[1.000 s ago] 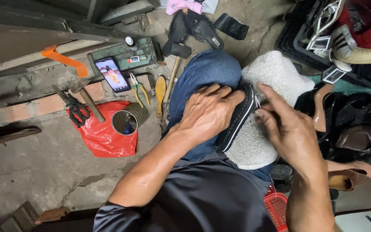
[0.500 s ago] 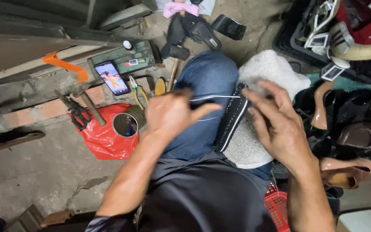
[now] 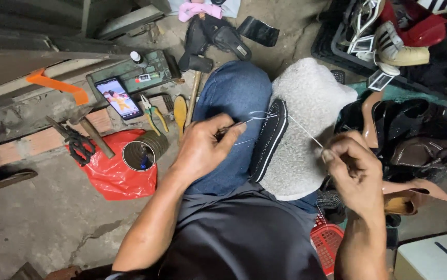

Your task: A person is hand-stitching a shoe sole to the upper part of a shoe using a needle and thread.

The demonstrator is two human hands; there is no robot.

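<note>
A dark shoe sole (image 3: 269,139) lies on edge on a fluffy white cloth (image 3: 306,124) over my lap, beside my blue-jeaned knee (image 3: 233,103). My left hand (image 3: 202,148) pinches a thin needle-like tool just left of the sole. My right hand (image 3: 350,168) sits to the right of the cloth with its fingers closed on a pale thread (image 3: 303,129). The thread runs taut from the sole to that hand, and loose loops of it lie near the left hand's fingertips.
On the concrete floor to the left are a red plastic bag (image 3: 109,171), an open tin can (image 3: 139,154), scissors (image 3: 75,142), pliers (image 3: 153,111), a hammer (image 3: 195,78) and a lit phone (image 3: 118,97). Shoes (image 3: 405,46) pile up at right. A red basket (image 3: 327,241) sits by my thigh.
Both hands have come off the sole and moved apart. The left drew back left with the tool; the right pulled away to the right, drawing the thread taut.
</note>
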